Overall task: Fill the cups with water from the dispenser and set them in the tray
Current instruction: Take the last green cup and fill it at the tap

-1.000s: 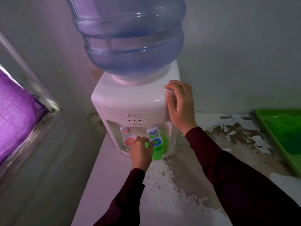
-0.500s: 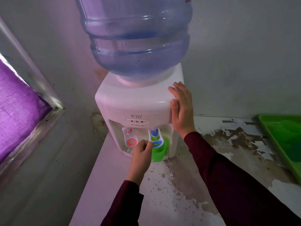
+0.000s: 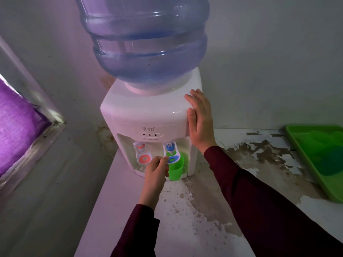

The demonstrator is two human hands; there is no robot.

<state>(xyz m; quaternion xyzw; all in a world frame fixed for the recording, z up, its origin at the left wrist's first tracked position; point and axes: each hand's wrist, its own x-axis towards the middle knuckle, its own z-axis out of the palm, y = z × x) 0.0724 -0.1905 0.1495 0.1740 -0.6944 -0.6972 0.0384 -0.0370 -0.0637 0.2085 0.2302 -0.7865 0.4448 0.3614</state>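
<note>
A white dispenser (image 3: 148, 117) carries a big blue water bottle (image 3: 146, 41). Under its blue tap lever (image 3: 171, 153) stands a green cup (image 3: 176, 168), pressed against the lever. My left hand (image 3: 156, 168) grips the cup from its left side. My right hand (image 3: 200, 121) lies flat and open against the dispenser's right upper corner. The red tap lever (image 3: 142, 153) sits to the left, untouched. A green tray (image 3: 308, 158) rests at the right edge of the counter; green shapes lie in it, too dim to make out.
The counter (image 3: 185, 219) has peeling, stained paint. Its left edge drops off beside a wall and a window ledge with purple cloth (image 3: 16, 125). A grey wall stands right behind the dispenser.
My right hand went from curled over the dispenser's top corner to flat against its side. My left hand keeps the cup under the blue tap. The view shifted slightly.
</note>
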